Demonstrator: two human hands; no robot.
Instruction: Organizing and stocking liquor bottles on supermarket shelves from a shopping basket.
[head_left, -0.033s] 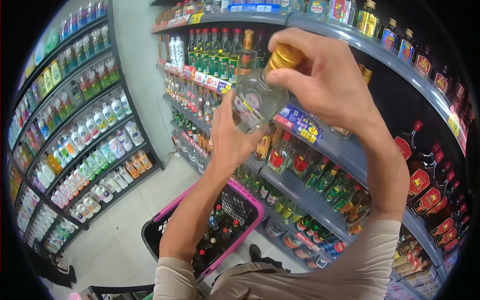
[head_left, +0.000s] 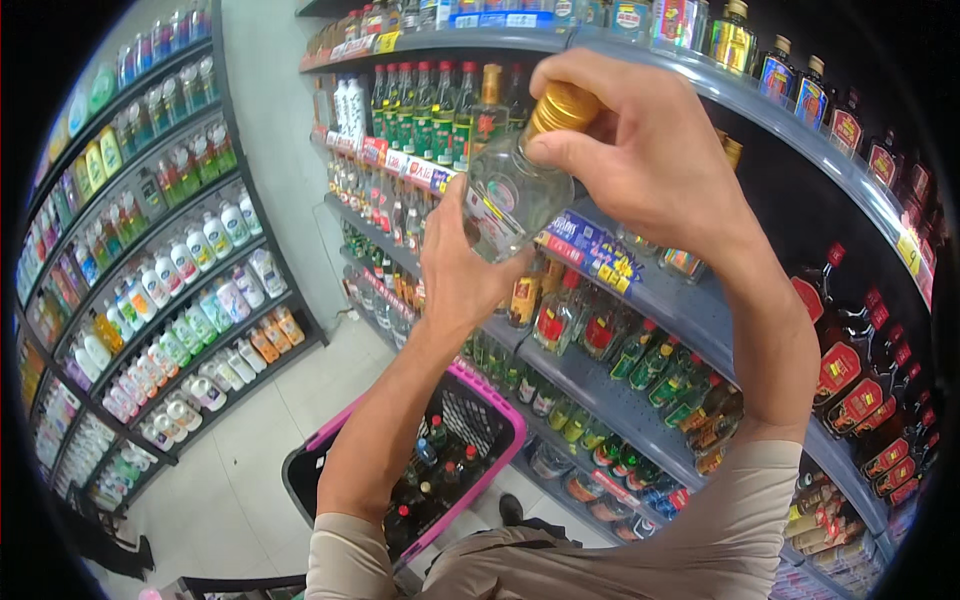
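Between both hands, in front of the liquor shelves, I hold a clear glass liquor bottle [head_left: 530,190] tilted with its gold cap up and to the right. My right hand [head_left: 640,140] is closed round the gold cap, thumb below and fingers above. Wrapped about the bottle's lower body is my left hand [head_left: 465,255], with the thumb on the near side. A label with a round mark shows through the glass. Behind the bottle stands a gold-capped bottle [head_left: 490,105], beside a row of green bottles with red caps [head_left: 423,110].
Below my left forearm sits a black shopping basket with a pink rim [head_left: 516,425], with several bottles inside. Grey store shelves [head_left: 680,310] full of bottles curve along the right. Another shelf unit [head_left: 222,200] with bottled toiletries stands at the left. A dark shoe [head_left: 510,508] shows near the basket.
The bottle and both hands have shifted very slightly left in the picture. My grip on the cap and the bottle's body is the same.
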